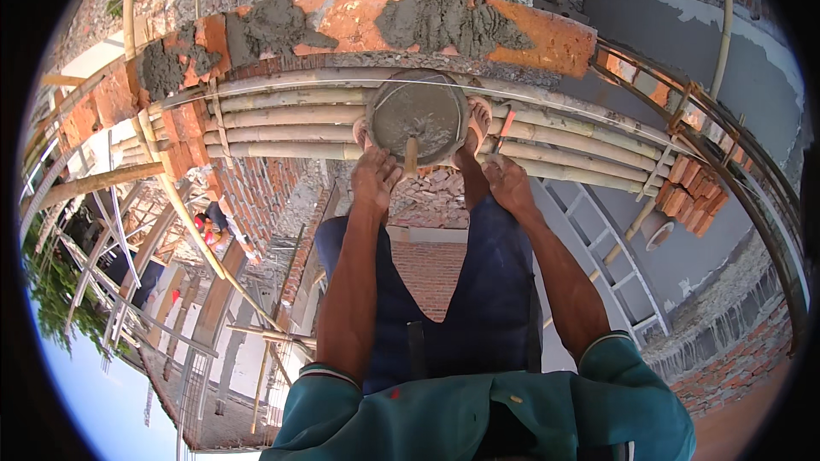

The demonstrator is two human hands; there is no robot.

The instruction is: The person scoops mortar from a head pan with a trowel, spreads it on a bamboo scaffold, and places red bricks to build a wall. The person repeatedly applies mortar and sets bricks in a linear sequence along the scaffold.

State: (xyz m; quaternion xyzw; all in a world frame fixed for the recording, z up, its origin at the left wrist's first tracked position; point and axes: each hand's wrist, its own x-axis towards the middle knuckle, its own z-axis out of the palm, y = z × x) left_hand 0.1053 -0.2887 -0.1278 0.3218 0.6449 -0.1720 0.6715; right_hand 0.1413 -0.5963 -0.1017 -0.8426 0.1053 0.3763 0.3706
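Teal short-sleeved shirt [427, 417] with white-striped cuffs [331, 373], small red mark [395, 393], navy trousers [494, 290]

The far end of the wooden handle [412, 156] was hidden in the grey mix [408, 108] in the bucket [464, 137]. Whether the handle was touched by the left hand [377, 177] could not be told, nor whether anything was enclosed by the curled fingers of the right hand [509, 187]. The left foot [360, 131] was partly covered by the bucket. The green shirt [427, 414] was cut off by the lower edge. A distant person [210, 230] was shown too small for any action to be made out.
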